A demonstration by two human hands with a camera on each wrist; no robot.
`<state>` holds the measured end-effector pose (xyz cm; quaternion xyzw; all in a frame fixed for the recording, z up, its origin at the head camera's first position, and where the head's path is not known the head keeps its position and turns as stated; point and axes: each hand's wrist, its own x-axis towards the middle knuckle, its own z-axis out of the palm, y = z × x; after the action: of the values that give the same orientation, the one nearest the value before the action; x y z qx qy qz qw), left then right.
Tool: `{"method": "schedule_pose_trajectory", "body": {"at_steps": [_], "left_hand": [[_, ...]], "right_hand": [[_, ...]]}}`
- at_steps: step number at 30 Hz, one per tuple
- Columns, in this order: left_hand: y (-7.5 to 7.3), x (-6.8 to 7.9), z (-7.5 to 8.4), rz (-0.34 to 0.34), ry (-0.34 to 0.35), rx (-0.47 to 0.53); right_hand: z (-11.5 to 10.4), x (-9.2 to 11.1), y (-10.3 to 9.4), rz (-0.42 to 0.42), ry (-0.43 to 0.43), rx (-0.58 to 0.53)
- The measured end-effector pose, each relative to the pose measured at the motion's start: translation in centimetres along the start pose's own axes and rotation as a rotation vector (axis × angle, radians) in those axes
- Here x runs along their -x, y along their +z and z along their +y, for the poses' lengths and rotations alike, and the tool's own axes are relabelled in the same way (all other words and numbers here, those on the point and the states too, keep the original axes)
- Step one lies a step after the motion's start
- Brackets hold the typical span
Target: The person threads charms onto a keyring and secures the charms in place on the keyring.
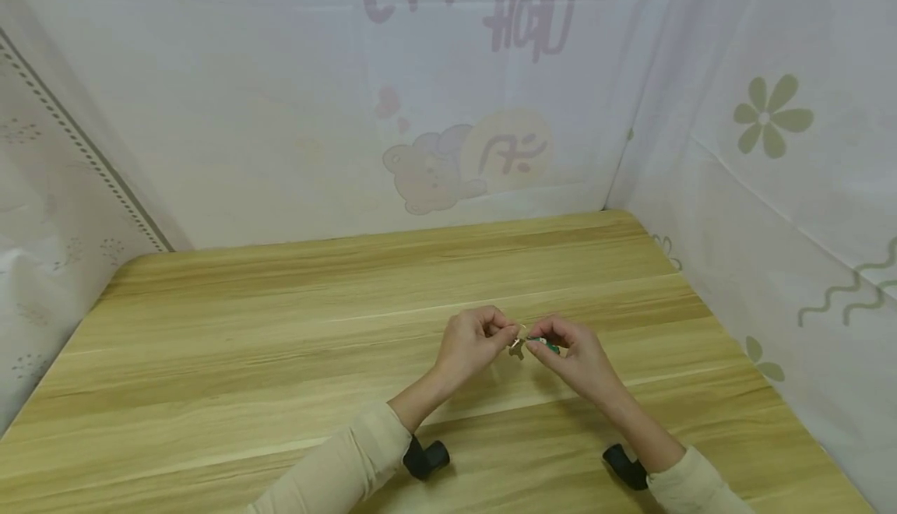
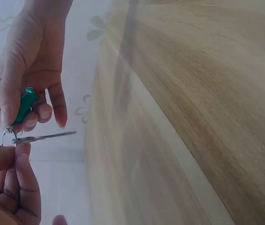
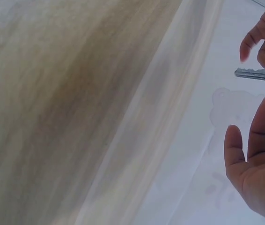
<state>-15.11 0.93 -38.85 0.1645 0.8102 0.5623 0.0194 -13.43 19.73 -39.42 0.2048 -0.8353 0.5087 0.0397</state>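
My left hand (image 1: 476, 343) pinches a thin metal key ring (image 2: 3, 138) between thumb and forefinger. From that ring hangs a silver key (image 3: 256, 74), its toothed blade pointing away from the fingers. Facing it, my right hand (image 1: 576, 352) grips a small green keychain charm (image 2: 27, 104) with a bit of red on it. A short metal link joins the charm to the ring, close to both sets of fingertips. Both hands hold these above the wooden table (image 1: 280, 343). In the right wrist view, the ring is out of sight and the charm is cut off by the frame edge.
Black wrist-worn camera mounts (image 1: 426, 458) show beside both forearms, low over the table. Behind the table hangs a pale printed curtain (image 1: 245, 109), with more printed cloth (image 1: 771, 187) along the right side.
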Motion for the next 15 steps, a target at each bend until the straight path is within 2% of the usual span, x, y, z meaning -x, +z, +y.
{"method": "schedule_pose_trajectory", "body": {"at_steps": [11, 15], "left_hand": [[-0.13, -0.01, -0.18, -0.095, 0.037, -0.003], [-0.12, -0.02, -0.33, -0.132, 0.026, 0.023]], "right_hand": [[-0.14, 0.06, -0.3, -0.003, 0.02, -0.008], [-0.09, 0.06, -0.37, 0.003, 0.009, -0.011]]}}
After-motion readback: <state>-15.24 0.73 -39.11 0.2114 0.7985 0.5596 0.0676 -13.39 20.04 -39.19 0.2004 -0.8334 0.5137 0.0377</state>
